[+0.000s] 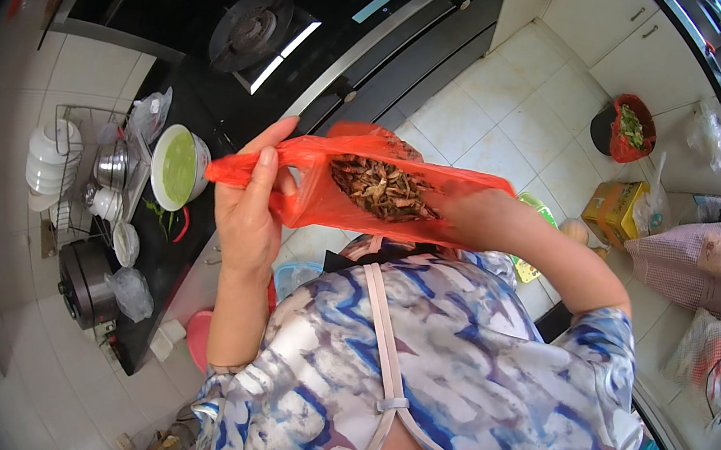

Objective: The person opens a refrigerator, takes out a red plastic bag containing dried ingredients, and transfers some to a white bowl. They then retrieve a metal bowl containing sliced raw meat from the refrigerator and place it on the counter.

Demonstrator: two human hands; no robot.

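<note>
In front of my chest a red plastic bag (306, 197) is stretched wide. Through its mouth I see a heap of dried, reddish-brown slender pieces (379, 186); what they are exactly I cannot tell. My left hand (254, 204) grips the bag's handle end, thumb on top. From the other side my right hand (471, 216) reaches into the bag, its fingers blurred and hidden by the plastic and contents. Left of my left hand, a white bowl (158, 188) of green liquid or puree sits on the black counter (155, 253).
A gas burner (251, 31) is at upper left. Beside the bowl lie green and red chillies (181, 225), a dish rack (85, 113) with bowls, and a rice cooker (86, 284). A red-lined bin (649, 136) and yellow box (615, 207) stand on the tiled floor (477, 117).
</note>
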